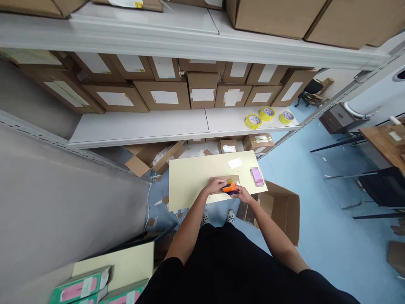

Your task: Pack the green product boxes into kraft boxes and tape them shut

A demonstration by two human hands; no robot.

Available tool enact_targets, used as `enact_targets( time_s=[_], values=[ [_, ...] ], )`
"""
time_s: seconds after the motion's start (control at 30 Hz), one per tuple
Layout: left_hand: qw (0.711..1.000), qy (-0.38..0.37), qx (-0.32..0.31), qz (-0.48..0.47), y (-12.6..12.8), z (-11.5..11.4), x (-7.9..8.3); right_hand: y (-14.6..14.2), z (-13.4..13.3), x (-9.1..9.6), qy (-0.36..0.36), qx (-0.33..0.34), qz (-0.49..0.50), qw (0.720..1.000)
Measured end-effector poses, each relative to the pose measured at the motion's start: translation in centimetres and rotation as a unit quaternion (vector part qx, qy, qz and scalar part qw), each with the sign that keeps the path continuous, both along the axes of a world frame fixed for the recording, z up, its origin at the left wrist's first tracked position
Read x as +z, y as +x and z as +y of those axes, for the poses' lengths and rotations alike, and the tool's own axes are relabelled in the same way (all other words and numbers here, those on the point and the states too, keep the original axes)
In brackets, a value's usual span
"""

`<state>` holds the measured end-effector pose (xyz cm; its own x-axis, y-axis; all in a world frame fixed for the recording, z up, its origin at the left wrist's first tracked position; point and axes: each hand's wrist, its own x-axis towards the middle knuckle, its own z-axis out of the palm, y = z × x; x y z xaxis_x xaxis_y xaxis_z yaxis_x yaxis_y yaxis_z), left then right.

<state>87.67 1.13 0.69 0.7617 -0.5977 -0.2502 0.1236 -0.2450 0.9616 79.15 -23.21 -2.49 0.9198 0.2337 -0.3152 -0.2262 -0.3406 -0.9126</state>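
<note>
My right hand is closed around an orange and dark blue tape dispenser, and something yellow shows at its far side. The dispenser is over a flat brown cardboard box near the front edge of the pale yellow table. My left hand lies over the box's left part, its fingers drawn together and reaching to the dispenser's left end. What those fingers grip, if anything, is too small to make out. A white slip of paper lies behind the box. A blurred pink and purple item lies to the right.
Yellow tape rolls sit on the white shelf ahead, with labelled cardboard boxes behind. An open carton stands on the floor right of the table, another open carton at left. Green and pink boxes are at lower left.
</note>
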Motion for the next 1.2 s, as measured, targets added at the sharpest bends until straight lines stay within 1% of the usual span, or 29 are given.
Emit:
enact_targets(
  time_s=[0.07,0.13,0.2,0.27,0.33,0.43,0.5,0.63,0.77,0.87,0.97,1.1,1.2],
  values=[
    [1.0,0.012,-0.023,-0.002,-0.2,-0.2,0.9,0.1,0.2,0.3,0.0,0.004,-0.009,1.0],
    [1.0,0.019,-0.019,-0.011,-0.6,-0.3,2.0,0.2,0.2,0.8,0.0,0.001,-0.022,1.0],
    [1.0,0.016,-0.008,-0.025,-0.9,-0.3,3.5,0.3,0.1,1.5,0.009,-0.008,-0.035,0.999],
    [0.999,0.004,-0.001,-0.045,-1.1,-0.3,5.3,0.4,-0.1,2.7,0.021,-0.017,-0.049,0.998],
    [0.998,-0.012,0.018,-0.061,-1.2,-0.3,7.4,0.6,-0.3,4.1,0.028,-0.021,-0.064,0.997],
    [0.996,-0.025,0.067,-0.06,-1.4,-0.3,10.7,0.9,-0.5,6.7,0.049,-0.016,-0.098,0.994],
    [0.995,-0.021,0.079,-0.062,-1.5,-0.4,12.8,1.3,-0.5,8.6,0.069,-0.003,-0.128,0.989],
    [0.994,-0.002,0.043,-0.099,-1.7,-0.7,16.6,2.2,-0.7,12.0,0.085,0.032,-0.185,0.978],
    [0.991,0.03,0.008,-0.132,-1.4,-1.0,19.5,2.9,-1.1,14.9,0.087,0.063,-0.225,0.968],
    [0.985,0.051,-0.02,-0.162,-1.1,-1.2,20.9,3.2,-1.2,16.4,0.083,0.085,-0.241,0.963],
    [0.979,0.067,-0.031,-0.191,-0.9,-1.4,21.8,3.5,-1.2,17.3,0.09,0.1,-0.25,0.959],
    [0.976,0.073,-0.014,-0.205,-0.5,-1.7,22.1,4.0,-1.6,17.5,0.104,0.107,-0.252,0.956],
    [0.976,0.079,-0.016,-0.201,-0.2,-1.9,21.8,4.5,-2.1,17.3,0.091,0.114,-0.241,0.96]
  ],
)
